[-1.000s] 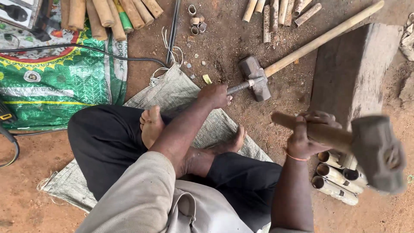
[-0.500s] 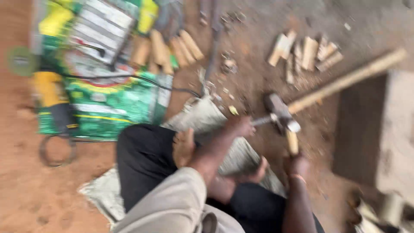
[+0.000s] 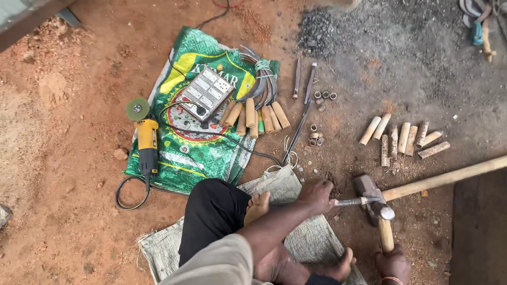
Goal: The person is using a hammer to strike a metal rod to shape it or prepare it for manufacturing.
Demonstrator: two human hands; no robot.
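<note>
My left hand (image 3: 316, 196) is closed around a thin metal rod (image 3: 351, 201), pressing its tip against the head of a sledgehammer (image 3: 365, 186) that lies on the dirt. The sledgehammer's long wooden handle (image 3: 443, 178) runs off to the right. My right hand (image 3: 393, 264), at the bottom edge, grips the wooden handle of a smaller hammer (image 3: 386, 232). That hammer's metal head (image 3: 385, 212) rests down on the rod's end beside the sledgehammer head. I sit cross-legged on a grey woven sack (image 3: 309, 240).
A yellow angle grinder (image 3: 147, 140) and a grey socket strip (image 3: 206, 93) lie on a green printed sack (image 3: 190, 153) with several short wooden pegs (image 3: 259, 119). More pegs (image 3: 404, 138) and small metal rings (image 3: 316, 138) lie on the dirt. A dark block (image 3: 480, 227) stands at the right.
My right hand has swung the smaller hammer down from its raised spot at the right onto the rod. My left hand stayed on the rod. The view has tilted up and left.
</note>
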